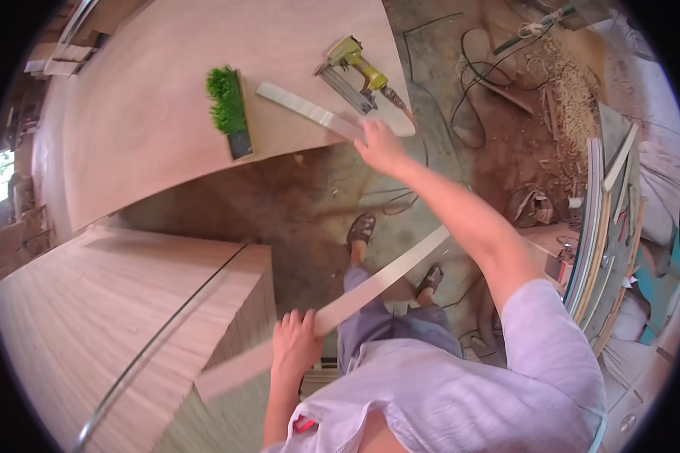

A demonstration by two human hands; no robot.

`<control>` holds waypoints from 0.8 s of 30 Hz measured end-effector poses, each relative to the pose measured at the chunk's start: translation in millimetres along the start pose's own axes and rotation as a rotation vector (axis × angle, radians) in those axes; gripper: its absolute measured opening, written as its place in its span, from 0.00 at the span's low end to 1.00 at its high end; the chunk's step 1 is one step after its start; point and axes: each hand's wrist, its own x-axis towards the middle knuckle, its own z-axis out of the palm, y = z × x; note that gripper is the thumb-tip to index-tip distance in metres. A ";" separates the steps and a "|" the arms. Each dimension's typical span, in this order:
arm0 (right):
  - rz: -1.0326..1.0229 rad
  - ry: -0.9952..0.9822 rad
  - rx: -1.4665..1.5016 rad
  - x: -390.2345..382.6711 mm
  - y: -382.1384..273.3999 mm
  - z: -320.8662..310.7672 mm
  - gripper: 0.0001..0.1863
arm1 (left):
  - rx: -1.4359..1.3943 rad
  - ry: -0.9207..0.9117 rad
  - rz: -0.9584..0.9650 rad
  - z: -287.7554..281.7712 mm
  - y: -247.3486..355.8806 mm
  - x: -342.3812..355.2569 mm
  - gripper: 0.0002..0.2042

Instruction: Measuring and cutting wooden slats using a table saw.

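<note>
While the left hand point(295, 343) curls its fingers around a long flat wooden strip point(355, 302), that strip runs on a slant from near left to far right, its near end blurred over the edge of a stacked pile of boards point(113, 317) and its far end reaching toward the right arm. Thin, pale and straight-edged, it looks like a plywood offcut. Farther off, the right hand point(381, 147) closes on the near end of a second pale strip point(310, 109), which lies flat on a large smooth plywood sheet point(143, 98), its long axis pointing far left. Just beyond it rests a yellow nail gun point(353, 64); to its left sits a green bristly brush point(227, 102). Sawdust and cables litter the floor point(506, 98).
</note>
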 end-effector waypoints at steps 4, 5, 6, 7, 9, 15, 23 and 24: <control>0.185 0.058 -0.274 144.4 38.1 9.8 0.27 | -0.250 -0.137 -0.219 10.2 -21.4 -17.4 0.28; 0.275 0.047 -0.300 170.5 46.4 11.9 0.28 | -0.303 -0.159 -0.254 14.1 -27.3 -20.3 0.29; 0.269 0.042 -0.310 192.6 47.4 13.7 0.28 | -0.330 -0.180 -0.301 20.2 -33.2 -22.8 0.29; 0.346 -0.025 -0.315 207.7 43.4 16.9 0.28 | -0.352 -0.209 -0.356 25.3 -38.5 -29.3 0.29; 0.434 -0.022 -0.384 216.5 58.7 14.6 0.27 | -0.350 -0.213 -0.354 32.0 -48.2 -36.7 0.28; 0.660 -0.019 0.622 121.9 68.3 -24.7 0.21 | -0.214 -0.321 -0.350 30.7 -84.3 -9.3 0.27; 0.605 0.299 0.665 -250.6 -40.2 -212.3 0.34 | 0.028 -0.339 0.061 29.1 -103.5 111.9 0.34; 0.633 0.347 0.600 -301.4 -51.5 -240.7 0.34 | 0.056 -0.379 0.125 25.7 -105.1 130.2 0.33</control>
